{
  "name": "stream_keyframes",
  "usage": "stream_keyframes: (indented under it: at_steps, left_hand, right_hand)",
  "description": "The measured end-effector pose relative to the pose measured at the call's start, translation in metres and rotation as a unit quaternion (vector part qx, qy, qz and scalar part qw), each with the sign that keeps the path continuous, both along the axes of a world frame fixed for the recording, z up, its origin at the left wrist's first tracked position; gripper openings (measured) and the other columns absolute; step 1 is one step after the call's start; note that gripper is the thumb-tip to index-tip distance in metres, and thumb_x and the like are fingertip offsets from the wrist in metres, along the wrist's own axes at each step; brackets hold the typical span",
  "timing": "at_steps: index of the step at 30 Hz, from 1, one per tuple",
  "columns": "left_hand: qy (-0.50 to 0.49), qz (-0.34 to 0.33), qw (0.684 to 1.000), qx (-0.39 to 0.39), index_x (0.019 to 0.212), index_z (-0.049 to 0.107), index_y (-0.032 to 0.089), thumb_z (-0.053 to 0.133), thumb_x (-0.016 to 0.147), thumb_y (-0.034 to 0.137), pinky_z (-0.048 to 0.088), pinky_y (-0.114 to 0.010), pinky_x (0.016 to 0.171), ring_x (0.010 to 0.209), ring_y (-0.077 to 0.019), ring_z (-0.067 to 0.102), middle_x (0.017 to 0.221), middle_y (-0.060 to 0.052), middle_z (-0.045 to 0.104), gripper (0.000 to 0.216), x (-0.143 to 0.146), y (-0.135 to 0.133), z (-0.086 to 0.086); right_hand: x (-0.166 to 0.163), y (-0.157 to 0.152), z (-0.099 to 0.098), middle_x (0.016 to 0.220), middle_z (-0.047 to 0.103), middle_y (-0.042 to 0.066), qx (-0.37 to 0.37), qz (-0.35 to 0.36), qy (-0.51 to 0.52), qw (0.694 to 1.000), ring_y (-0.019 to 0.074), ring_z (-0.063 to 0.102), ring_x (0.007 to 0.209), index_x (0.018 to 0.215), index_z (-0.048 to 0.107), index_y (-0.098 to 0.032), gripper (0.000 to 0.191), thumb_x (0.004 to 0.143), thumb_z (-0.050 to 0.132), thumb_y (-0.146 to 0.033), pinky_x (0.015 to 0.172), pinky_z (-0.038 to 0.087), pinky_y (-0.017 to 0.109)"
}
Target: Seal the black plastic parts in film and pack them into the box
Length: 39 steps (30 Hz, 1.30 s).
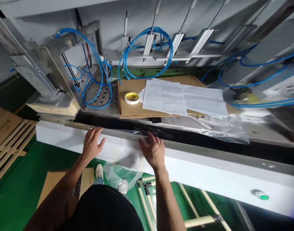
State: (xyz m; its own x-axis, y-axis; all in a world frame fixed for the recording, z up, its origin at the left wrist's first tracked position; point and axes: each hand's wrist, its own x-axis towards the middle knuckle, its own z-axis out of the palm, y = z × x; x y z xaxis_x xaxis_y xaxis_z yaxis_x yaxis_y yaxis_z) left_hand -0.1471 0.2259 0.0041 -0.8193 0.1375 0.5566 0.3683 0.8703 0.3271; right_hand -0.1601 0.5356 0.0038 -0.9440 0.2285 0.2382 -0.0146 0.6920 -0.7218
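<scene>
Across the front of the machine runs a long white panel (197, 170) with a grey top edge. My left hand (91, 145) is over its left half, fingertips at the upper edge and thumb apart from the fingers. To its right, my right hand (153, 150) reaches to the same edge, its fingers slightly bent and its thumb spread. Neither hand shows anything gripped. A clear plastic bag (121, 175) hangs below the panel between my forearms, and thin clear film shows along the panel's edge between the hands.
Behind the panel, paper sheets (165, 96) and a roll of tape (132, 98) lie on flat cardboard (127, 109). Coiled blue tubing (172, 48) hangs by metal cylinders (177, 41). A green button (262, 195) sticks out of the panel. A pipe frame (200, 221) stands below; a wooden pallet (14, 144) is left.
</scene>
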Motion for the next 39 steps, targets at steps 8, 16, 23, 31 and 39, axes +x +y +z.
stream_keyframes:
  at_steps: [8, 16, 23, 31, 39]
  left_hand:
    - [-0.108, -0.098, 0.989, 0.024, 0.112, 0.079, 0.023, 0.064, 0.098, 0.021, 0.055, -0.046, 0.102, 0.1, -0.0266, 0.073, 0.108, -0.009, 0.081, 0.021, -0.057, 0.0, 0.0]
    - [-0.271, -0.204, 0.933, 0.118, 0.109, 0.082, 0.018, 0.056, 0.101, 0.033, 0.054, -0.026, 0.071, 0.079, -0.0181, 0.07, 0.098, -0.008, 0.082, 0.031, -0.05, -0.017, 0.037]
    - [-0.391, -0.224, 0.887, 0.105, 0.101, 0.084, 0.013, 0.056, 0.096, 0.044, 0.041, -0.025, 0.061, 0.067, -0.016, 0.059, 0.08, -0.005, 0.077, 0.041, -0.054, -0.021, 0.066]
    - [-0.432, -0.21, 0.87, 0.112, 0.089, 0.084, 0.015, 0.06, 0.089, 0.045, 0.038, -0.026, 0.061, 0.069, -0.0186, 0.059, 0.073, -0.003, 0.073, 0.038, -0.05, -0.023, 0.064]
    - [-0.468, -0.182, 0.818, 0.28, 0.069, 0.08, 0.014, 0.064, 0.076, 0.042, 0.026, -0.027, 0.05, 0.05, -0.0123, 0.037, 0.052, -0.002, 0.056, 0.033, -0.058, -0.043, 0.047]
  right_hand:
    - [-0.006, -0.006, 0.021, 0.082, 0.071, 0.009, -0.149, 0.033, -0.053, 0.987, 0.0234, 0.068, 0.075, 0.086, 0.064, -0.022, 0.047, 0.087, 0.062, -0.069, 0.073, 0.053, 0.037]
    - [0.024, -0.004, 0.039, 0.086, 0.062, -0.003, -0.393, 0.084, -0.059, 0.914, 0.0169, 0.062, 0.079, 0.104, 0.057, -0.027, 0.061, 0.071, 0.087, -0.068, 0.075, 0.054, 0.033]
    - [0.025, 0.001, 0.046, 0.086, 0.064, 0.0, -0.383, 0.045, -0.101, 0.917, 0.0146, 0.05, 0.073, 0.11, 0.074, -0.02, 0.067, 0.069, 0.086, -0.072, 0.066, 0.043, 0.03]
    - [0.02, -0.005, 0.034, 0.082, 0.059, -0.005, -0.433, -0.02, -0.014, 0.901, 0.0083, 0.043, 0.059, 0.122, 0.066, -0.024, 0.06, 0.076, 0.083, -0.059, 0.055, 0.035, 0.024]
    - [0.022, 0.016, 0.029, 0.096, 0.064, -0.001, -0.377, -0.066, 0.083, 0.92, 0.0091, 0.043, 0.061, 0.124, 0.062, -0.027, 0.053, 0.08, 0.078, -0.053, 0.054, 0.036, 0.025]
